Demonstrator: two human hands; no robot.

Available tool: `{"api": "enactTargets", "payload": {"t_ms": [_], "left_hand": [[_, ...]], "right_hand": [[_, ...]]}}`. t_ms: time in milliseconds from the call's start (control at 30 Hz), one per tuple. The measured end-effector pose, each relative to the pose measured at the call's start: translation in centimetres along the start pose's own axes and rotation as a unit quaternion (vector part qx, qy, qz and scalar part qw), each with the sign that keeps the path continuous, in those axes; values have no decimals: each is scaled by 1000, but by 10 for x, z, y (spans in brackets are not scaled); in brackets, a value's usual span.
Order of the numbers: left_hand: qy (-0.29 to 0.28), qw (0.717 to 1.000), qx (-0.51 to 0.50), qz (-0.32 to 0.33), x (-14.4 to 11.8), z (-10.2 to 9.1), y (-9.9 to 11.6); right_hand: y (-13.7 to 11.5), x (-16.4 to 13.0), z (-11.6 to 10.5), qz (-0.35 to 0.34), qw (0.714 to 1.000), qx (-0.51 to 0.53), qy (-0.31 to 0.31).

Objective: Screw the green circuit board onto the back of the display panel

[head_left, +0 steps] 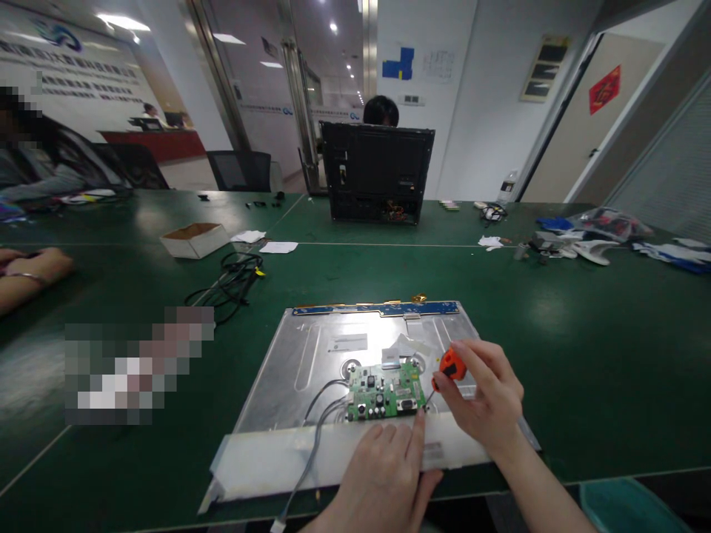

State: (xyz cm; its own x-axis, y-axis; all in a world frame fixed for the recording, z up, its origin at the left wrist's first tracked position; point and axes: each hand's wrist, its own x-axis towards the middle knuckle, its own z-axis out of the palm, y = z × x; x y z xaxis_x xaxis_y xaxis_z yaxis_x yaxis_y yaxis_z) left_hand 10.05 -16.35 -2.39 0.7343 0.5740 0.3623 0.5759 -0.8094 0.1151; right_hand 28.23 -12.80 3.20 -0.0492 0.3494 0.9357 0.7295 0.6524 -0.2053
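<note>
Head view: right hand (492, 392) pinches orange screwdriver (454, 364) at green board's (383, 386) corner; left hand (381, 470), thumb spread, lies alongside.

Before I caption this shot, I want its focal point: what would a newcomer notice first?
Probably the orange screwdriver in the right hand, its tip at the near right corner of the green circuit board. Next, the large black panel standing upright across the green table.

An open white cardboard box (186, 248) sits on the long green table (611, 348) near tangled black cables (240, 275). Farther back, a large black rectangular display housing (378, 166) stands upright, a person's head (381, 110) showing above it.
</note>
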Motion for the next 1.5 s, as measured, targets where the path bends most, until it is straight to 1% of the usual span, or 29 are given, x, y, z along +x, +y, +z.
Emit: {"api": "enactTargets", "payload": {"t_ms": [133,300,500,733,833,1000,1100,1300,1500], "left_hand": [[-1,1000,-2,-2,1,1,0],[-4,1000,3,-2,0,3,0],[-9,1000,-1,-4,0,1,0],[-3,1000,-9,-8,0,0,1],[-8,1000,-11,-6,0,0,0],[-22,1000,-12,-5,0,0,0],[-29,1000,-11,-3,0,-1,1],[-27,1000,-6,-5,1,-2,1],[-30,1000,-7,-2,1,-2,1]], "right_hand": [[1,-3,-1,12,1000,21,-18],[1,-5,-2,31,998,40,-25],[0,-1,-2,-2,1000,5,-5],[1,0,0,-3,1000,0,-10],[0,-1,0,1,1000,4,-21],[0,-4,-1,21,999,25,-22],[1,-4,-1,18,999,42,-29],[1,0,0,-3,1000,12,-4],[-1,0,0,2,1000,1,-7]]}}
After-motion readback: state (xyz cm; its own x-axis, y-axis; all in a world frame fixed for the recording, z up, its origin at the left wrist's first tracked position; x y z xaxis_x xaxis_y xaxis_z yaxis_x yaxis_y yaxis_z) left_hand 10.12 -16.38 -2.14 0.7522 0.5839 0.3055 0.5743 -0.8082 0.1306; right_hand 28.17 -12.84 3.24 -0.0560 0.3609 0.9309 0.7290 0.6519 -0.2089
